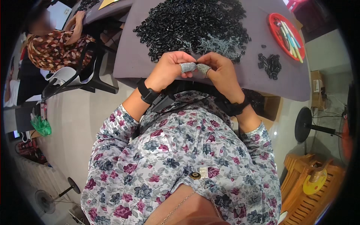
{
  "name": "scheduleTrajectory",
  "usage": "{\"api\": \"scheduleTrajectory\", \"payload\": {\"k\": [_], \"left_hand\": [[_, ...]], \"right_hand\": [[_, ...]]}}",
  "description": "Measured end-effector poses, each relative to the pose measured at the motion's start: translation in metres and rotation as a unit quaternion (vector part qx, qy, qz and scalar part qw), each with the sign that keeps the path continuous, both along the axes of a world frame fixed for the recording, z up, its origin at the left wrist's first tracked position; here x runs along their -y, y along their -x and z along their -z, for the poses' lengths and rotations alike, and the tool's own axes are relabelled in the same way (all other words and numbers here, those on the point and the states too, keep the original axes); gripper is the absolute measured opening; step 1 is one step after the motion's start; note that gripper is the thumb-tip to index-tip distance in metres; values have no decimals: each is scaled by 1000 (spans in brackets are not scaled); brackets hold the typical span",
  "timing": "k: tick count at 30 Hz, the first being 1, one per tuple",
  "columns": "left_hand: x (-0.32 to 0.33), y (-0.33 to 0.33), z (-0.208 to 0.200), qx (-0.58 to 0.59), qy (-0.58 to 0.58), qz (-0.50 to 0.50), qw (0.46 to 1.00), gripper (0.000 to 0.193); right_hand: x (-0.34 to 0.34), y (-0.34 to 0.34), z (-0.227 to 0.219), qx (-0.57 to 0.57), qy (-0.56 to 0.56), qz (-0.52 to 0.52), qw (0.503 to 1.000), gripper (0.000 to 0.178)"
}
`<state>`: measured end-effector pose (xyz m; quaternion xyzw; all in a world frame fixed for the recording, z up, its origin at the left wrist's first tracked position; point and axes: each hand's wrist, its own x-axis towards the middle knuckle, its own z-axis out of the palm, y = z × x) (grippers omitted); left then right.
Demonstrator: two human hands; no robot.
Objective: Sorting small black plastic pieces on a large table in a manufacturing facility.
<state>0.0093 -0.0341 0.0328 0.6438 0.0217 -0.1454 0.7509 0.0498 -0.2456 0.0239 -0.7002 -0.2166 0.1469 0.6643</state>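
My left hand [170,67] and my right hand [221,69] meet at the near edge of the table, fingertips together. Grey fabric covers wrap both thumbs. Between the fingertips is a small dark piece, mostly hidden, too small to name. Just beyond my hands spreads a large heap of small black plastic pieces [187,26]. A patch of small grey-green pieces [221,45] lies on the heap's near right part. A smaller pile of black pieces [270,66] sits apart, to the right.
A red tray [273,28] with several long-handled tools stands at the table's right. Another person [60,48] sits at the left by a black chair [93,71]. A black fan [303,124] and a wooden chair [311,187] are on the right. The grey-covered table [131,63] ends near my waist.
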Motion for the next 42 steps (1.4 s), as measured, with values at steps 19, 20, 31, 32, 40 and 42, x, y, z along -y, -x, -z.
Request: {"api": "scheduleTrajectory", "payload": {"k": [19,20,31,32,40,42], "left_hand": [[39,-19,-6,382,-448,62,806,38],[43,-21,-5,385,-464,89,793,36],[18,-10,-8,318,-514,107,790,34],[17,-8,-10,300,-504,96,804,36],[28,-17,-2,351,-506,101,781,34],[27,-20,-1,355,-526,117,764,33]], "right_hand": [[58,-15,-4,192,146,57,969,28],[56,-12,-6,209,166,41,963,29],[63,-13,7,231,198,48,951,33],[63,-13,7,227,197,50,952,32],[57,-8,0,227,199,57,952,25],[56,-7,-3,209,210,52,954,23]]}}
